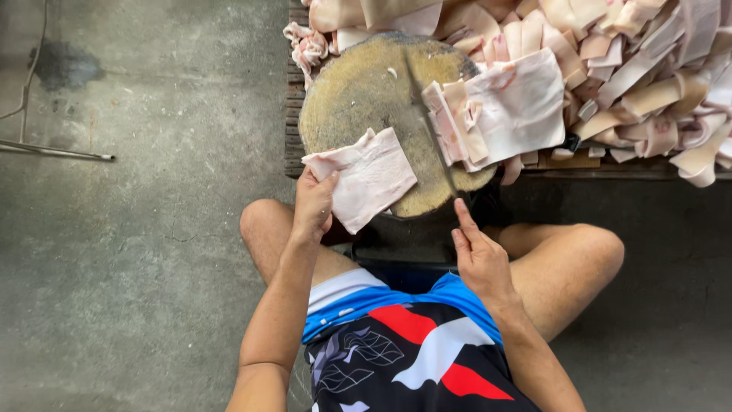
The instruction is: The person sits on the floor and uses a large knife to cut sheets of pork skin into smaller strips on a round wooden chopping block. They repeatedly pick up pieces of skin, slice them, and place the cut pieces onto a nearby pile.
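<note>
My left hand [313, 204] grips the near edge of a pale pink slab of raw pork skin [370, 175] that lies on a round wooden chopping block [364, 91]. My right hand [479, 255] holds the handle of a long knife [431, 126]; its blade stands edge-up across the block, between that slab and a second, larger piece of skin [518, 103] on the block's right side. Several cut strips [451, 122] lie next to the blade.
A big heap of cut pork skin pieces [633, 69] covers a low wooden pallet [294, 99] behind and right of the block. Bare concrete floor [145, 229] spreads to the left, with a thin metal rod [53, 150] on it. My bent knees flank the block.
</note>
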